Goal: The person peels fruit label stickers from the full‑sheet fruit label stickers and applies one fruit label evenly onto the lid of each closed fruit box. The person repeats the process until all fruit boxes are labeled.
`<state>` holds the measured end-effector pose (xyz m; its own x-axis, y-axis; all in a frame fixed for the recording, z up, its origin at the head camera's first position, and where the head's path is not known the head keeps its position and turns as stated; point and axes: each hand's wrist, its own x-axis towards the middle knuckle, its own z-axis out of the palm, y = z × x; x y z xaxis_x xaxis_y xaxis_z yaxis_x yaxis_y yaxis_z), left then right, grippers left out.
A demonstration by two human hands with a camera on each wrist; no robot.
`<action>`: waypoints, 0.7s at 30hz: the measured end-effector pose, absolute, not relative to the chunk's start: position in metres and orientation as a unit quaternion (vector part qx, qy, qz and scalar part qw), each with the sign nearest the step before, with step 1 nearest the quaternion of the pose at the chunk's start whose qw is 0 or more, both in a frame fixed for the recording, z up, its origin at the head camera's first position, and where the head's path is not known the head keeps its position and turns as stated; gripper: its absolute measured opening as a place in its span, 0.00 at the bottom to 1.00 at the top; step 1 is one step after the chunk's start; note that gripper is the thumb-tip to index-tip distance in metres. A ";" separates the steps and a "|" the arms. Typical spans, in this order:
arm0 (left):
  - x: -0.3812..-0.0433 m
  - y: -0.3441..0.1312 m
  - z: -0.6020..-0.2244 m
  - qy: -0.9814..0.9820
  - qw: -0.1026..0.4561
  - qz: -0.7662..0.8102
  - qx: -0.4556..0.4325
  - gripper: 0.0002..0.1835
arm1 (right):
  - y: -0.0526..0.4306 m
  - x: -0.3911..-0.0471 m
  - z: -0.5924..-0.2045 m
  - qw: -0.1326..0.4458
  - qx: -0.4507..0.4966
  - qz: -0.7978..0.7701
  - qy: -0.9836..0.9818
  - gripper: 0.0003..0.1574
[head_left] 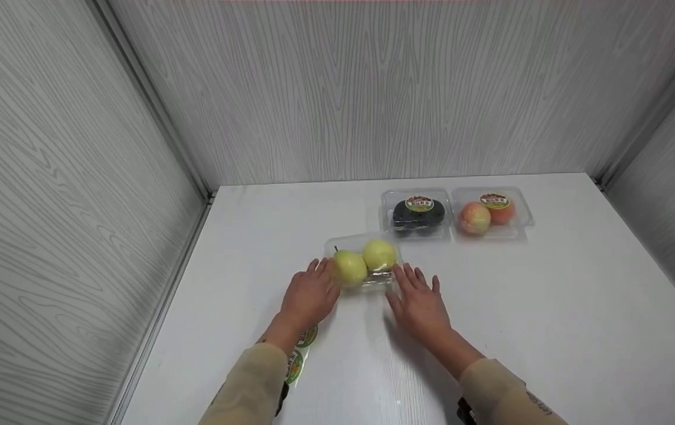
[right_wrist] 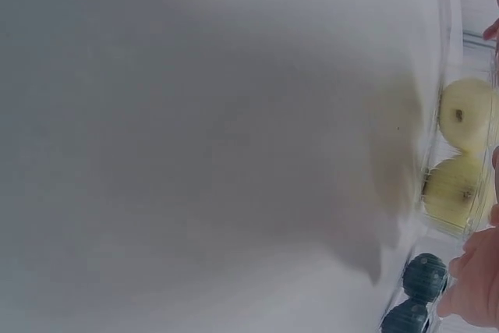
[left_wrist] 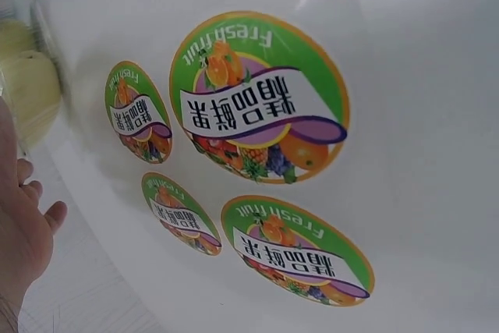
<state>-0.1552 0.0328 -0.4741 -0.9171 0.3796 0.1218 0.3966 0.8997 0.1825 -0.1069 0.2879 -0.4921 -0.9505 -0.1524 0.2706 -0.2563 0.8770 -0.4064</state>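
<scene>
My left hand [head_left: 310,295] at left side of clear box [head_left: 349,241], fingers stretched out; my right hand [head_left: 420,307] at its near right corner, fingers spread, thumb apart. Whether fingertips press plastic, cannot tell. Box holds two yellow-green pears [head_left: 349,268], sits mid white table [head_left: 550,307]. Farther right: box of dark fruit [head_left: 418,221], then box of reddish fruit [head_left: 475,218], both labelled. Round fruit stickers [left_wrist: 257,99] nearer, partly under my left forearm.

Right hand [right_wrist: 474,282] beside yellow fruit [right_wrist: 454,191]
</scene>
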 end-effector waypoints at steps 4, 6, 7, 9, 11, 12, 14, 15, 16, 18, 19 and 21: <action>-0.154 0.039 -0.475 -0.972 0.035 -0.109 -0.203 0.32 | 0.295 -0.104 -0.494 0.112 0.100 0.221 -0.964 0.39; -0.153 0.042 -0.475 -0.972 0.030 -0.112 -0.204 0.33 | 0.298 -0.103 -0.494 0.113 0.097 0.222 -0.964 0.39; -0.154 0.044 -0.475 -0.972 0.029 -0.111 -0.205 0.33 | 0.299 -0.102 -0.495 0.116 0.097 0.222 -0.963 0.39; -0.154 0.046 -0.476 -0.972 0.027 -0.111 -0.204 0.33 | 0.301 -0.102 -0.495 0.120 0.096 0.224 -0.962 0.39; -0.155 0.049 -0.476 -0.973 0.025 -0.109 -0.204 0.33 | 0.303 -0.101 -0.495 0.123 0.097 0.227 -0.961 0.39; -0.156 0.050 -0.476 -0.972 0.026 -0.109 -0.204 0.33 | 0.304 -0.101 -0.495 0.124 0.096 0.228 -0.961 0.39; -0.156 0.053 -0.476 -0.972 0.028 -0.110 -0.207 0.33 | 0.307 -0.100 -0.495 0.125 0.094 0.229 -0.961 0.39; -0.157 0.055 -0.477 -0.971 0.029 -0.109 -0.209 0.33 | 0.309 -0.100 -0.496 0.125 0.093 0.228 -0.961 0.39; -0.157 0.057 -0.477 -0.971 0.030 -0.109 -0.211 0.33 | 0.310 -0.100 -0.496 0.125 0.091 0.227 -0.961 0.39; -0.157 0.061 -0.476 -0.970 0.033 -0.107 -0.215 0.33 | 0.314 -0.100 -0.497 0.125 0.088 0.226 -0.962 0.40; -0.157 0.062 -0.476 -0.970 0.032 -0.105 -0.217 0.33 | 0.315 -0.099 -0.497 0.125 0.087 0.226 -0.962 0.40; -0.158 0.066 -0.475 -0.970 0.033 -0.102 -0.220 0.33 | 0.319 -0.099 -0.497 0.128 0.085 0.228 -0.962 0.39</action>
<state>-0.1575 0.0663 -0.4754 -0.9012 0.4195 0.1086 0.4329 0.8827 0.1831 -0.0989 0.3185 -0.4974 -0.9529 -0.1061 0.2843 -0.2223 0.8819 -0.4158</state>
